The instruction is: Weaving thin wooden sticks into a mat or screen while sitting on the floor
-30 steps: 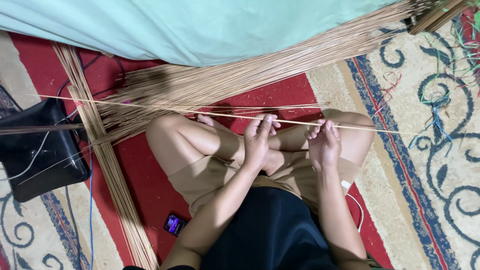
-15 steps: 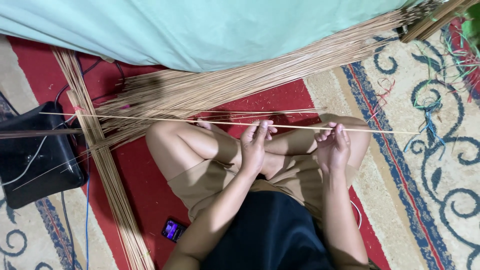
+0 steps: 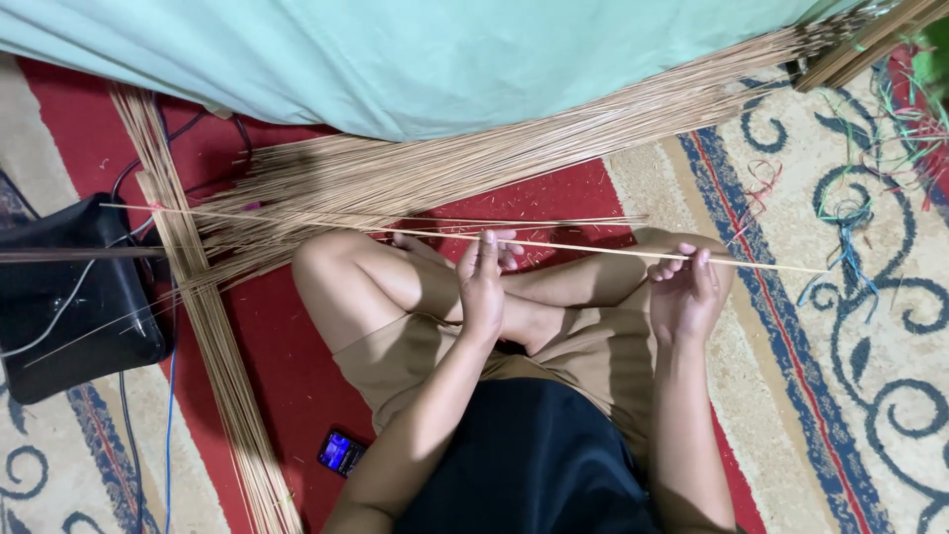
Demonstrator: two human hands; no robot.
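I sit cross-legged on a patterned rug. My left hand (image 3: 483, 280) and my right hand (image 3: 685, 290) both pinch one long thin tan stick (image 3: 583, 246) that runs level across my knees, from the far left out past my right knee. A second thin stick (image 3: 554, 222) lies just beyond it. A big fan of the same sticks (image 3: 514, 158) spreads on the floor in front of my legs. Another bundle (image 3: 213, 326) runs up and down at the left, crossing the fan.
A pale teal cloth (image 3: 425, 59) hangs over the top of the view. A black bag (image 3: 74, 297) with cables sits at the left. A small phone with a lit screen (image 3: 339, 452) lies by my left thigh. Coloured string scraps (image 3: 860, 188) litter the rug at right.
My right hand has slid further right along the stick and my hands now stand wider apart. The stick's right tip reaches further out over the rug.
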